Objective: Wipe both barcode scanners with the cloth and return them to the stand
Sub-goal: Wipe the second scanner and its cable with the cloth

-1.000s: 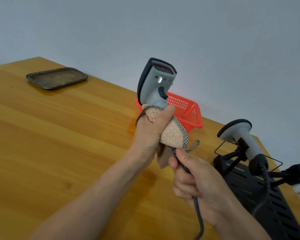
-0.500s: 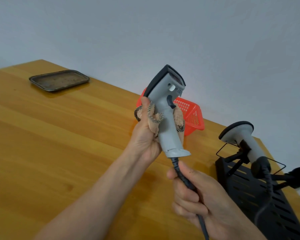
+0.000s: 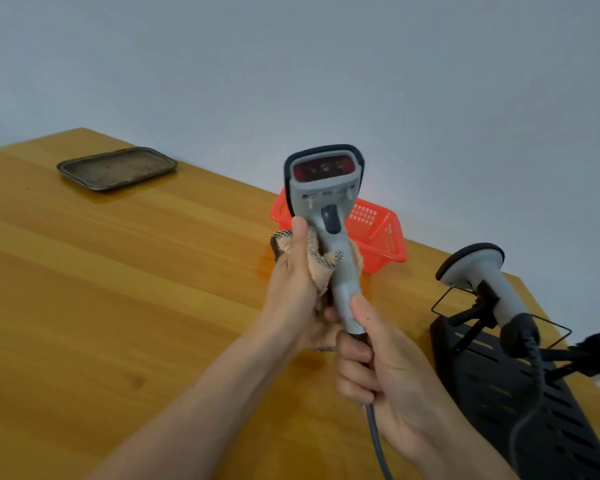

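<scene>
A grey barcode scanner (image 3: 326,199) with a black rim stands upright in mid-air, its red window facing me. My left hand (image 3: 297,292) holds a beige cloth (image 3: 317,263) with a checked border wrapped round the scanner's handle. My right hand (image 3: 378,368) grips the base of the handle and the grey cable (image 3: 376,441) that hangs below it. A second grey scanner (image 3: 482,271) sits on the black stand (image 3: 499,386) at the right, its coiled cable trailing down.
A red plastic basket (image 3: 378,233) stands behind the held scanner near the wall. A dark metal tray (image 3: 116,168) lies at the far left of the wooden table (image 3: 118,289). The table's right edge runs just beyond the stand.
The scanner has turned so its red window now faces me. My right hand has slid up from the cable to the base of the handle. The cloth stays wrapped round the handle.
</scene>
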